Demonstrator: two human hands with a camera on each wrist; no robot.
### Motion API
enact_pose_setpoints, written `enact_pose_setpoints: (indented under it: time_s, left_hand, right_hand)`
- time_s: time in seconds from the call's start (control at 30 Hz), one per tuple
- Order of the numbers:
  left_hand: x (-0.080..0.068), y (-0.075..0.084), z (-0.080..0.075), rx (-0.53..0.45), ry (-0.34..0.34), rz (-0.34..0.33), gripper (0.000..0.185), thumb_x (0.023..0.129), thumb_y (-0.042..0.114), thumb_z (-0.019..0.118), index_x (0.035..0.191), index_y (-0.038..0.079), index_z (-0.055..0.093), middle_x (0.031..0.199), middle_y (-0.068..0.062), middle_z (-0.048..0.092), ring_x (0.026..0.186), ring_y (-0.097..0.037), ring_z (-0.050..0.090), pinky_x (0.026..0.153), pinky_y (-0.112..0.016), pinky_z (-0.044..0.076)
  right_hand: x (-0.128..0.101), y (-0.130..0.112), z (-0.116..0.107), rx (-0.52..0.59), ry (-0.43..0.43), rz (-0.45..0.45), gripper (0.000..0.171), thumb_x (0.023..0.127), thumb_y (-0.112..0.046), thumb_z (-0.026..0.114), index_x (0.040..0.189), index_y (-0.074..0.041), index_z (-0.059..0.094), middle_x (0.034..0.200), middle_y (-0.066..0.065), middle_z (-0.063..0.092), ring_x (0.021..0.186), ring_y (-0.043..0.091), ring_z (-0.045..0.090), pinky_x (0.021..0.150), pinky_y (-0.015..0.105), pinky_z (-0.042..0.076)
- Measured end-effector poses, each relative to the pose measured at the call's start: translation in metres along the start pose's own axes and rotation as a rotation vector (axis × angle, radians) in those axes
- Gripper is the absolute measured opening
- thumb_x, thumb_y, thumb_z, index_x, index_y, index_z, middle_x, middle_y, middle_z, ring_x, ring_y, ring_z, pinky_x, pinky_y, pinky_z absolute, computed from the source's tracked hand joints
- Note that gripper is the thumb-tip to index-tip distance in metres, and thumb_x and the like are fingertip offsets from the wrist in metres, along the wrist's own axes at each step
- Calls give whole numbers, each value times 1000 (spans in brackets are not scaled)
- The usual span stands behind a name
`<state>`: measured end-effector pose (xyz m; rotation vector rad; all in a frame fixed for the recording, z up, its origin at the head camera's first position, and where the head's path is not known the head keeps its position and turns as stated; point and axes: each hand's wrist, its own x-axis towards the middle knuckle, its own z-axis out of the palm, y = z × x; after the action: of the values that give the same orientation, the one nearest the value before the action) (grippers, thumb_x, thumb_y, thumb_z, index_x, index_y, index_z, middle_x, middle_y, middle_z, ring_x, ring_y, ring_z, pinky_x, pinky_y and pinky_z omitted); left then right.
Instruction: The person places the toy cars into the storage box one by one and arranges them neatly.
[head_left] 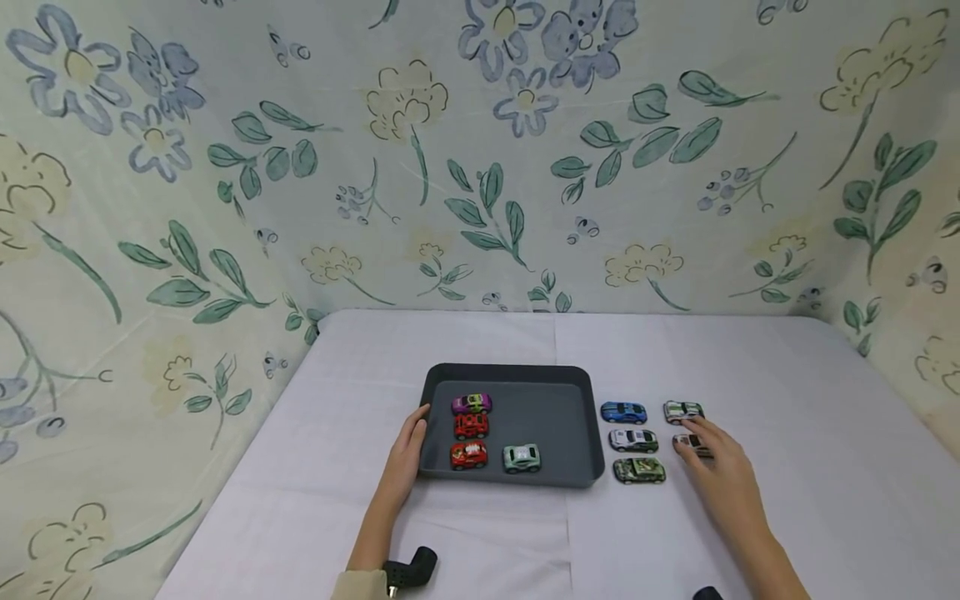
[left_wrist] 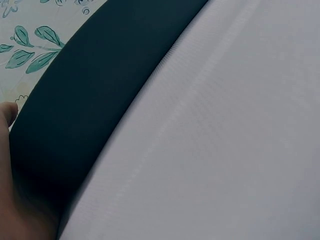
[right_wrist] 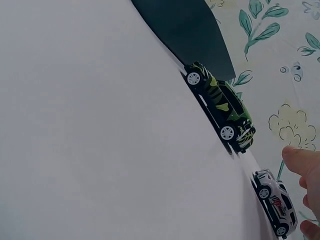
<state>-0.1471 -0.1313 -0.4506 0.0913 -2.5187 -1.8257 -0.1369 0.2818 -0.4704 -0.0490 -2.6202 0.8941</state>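
Observation:
A dark grey tray lies mid-table and holds a purple car, two red cars and a pale green car. My left hand lies with straight fingers against the tray's left wall. To the right of the tray stand a blue car, a white car, a green camouflage car and a white-green car. My right hand pinches a fifth small car, which its fingers mostly hide.
A white cloth covers the table, and floral fabric walls close it in at the back and on both sides. A black wrist mount shows at the bottom edge.

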Motion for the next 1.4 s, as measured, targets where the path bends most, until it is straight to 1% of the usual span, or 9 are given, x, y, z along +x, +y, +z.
enact_pose_setpoints:
  time_s: [0.03,0.17,0.37,0.63,0.93,1.2,1.3,1.37,1.4]
  left_hand:
    - [-2,5,0,-2,-3,-4,43,100,30,31,139,13,35,148,-14,29,138,-34,21,112,-53,17]
    - [-2,4,0,-7,-3,-11,44,100,30,31,140,12,34,148,-14,29,138,-34,20,112,-53,17]
    - [0,1,0,-14,-2,-10,44,100,29,32,140,11,35,147,-14,29,138,-35,21,111,-54,17]
    - [14,-29,1,1,5,-4,46,98,42,32,138,23,37,148,-8,30,139,-31,21,112,-53,18]
    - [16,-32,2,0,13,8,45,97,43,32,138,24,37,148,-7,31,138,-30,22,111,-53,18]
    - [17,-33,2,4,8,-2,48,96,47,32,138,24,37,148,-6,29,139,-29,21,112,-52,17]
    - [16,-30,1,-3,0,-11,47,97,44,32,138,23,36,149,-7,29,139,-29,20,112,-52,17]
    - [14,-25,0,-15,-5,-20,45,98,40,33,139,22,37,149,-8,29,139,-30,20,112,-52,16]
    - [12,-21,0,-17,-6,-21,44,99,37,33,139,20,36,148,-9,29,139,-31,20,112,-53,17]
  right_hand:
    - [0,2,1,1,10,-1,43,89,-23,58,124,2,51,132,26,43,120,49,36,96,62,28]
    - [1,11,4,6,32,-4,42,87,-19,60,122,3,52,131,27,43,118,50,37,96,61,28]
    - [-1,18,7,-40,5,27,38,89,-12,57,123,4,51,129,27,44,118,49,37,97,61,29]
    - [-1,20,10,-63,86,-36,33,82,8,57,114,4,58,118,25,55,109,45,46,93,57,35]
    - [-3,16,4,-33,181,-100,28,79,10,59,106,3,62,108,23,60,102,41,48,87,52,36]
    - [-3,13,4,-27,188,-59,25,84,2,58,109,3,62,107,21,59,100,39,52,84,49,39]
    - [-3,11,4,-12,196,-24,26,85,-2,59,111,1,62,107,18,59,97,35,55,81,40,43]
    - [-3,9,5,-8,210,1,27,84,-4,61,111,-2,63,107,15,59,95,28,57,79,23,46]
    - [-3,8,5,-1,218,13,28,83,-5,63,111,-3,63,107,13,60,95,19,57,77,13,45]
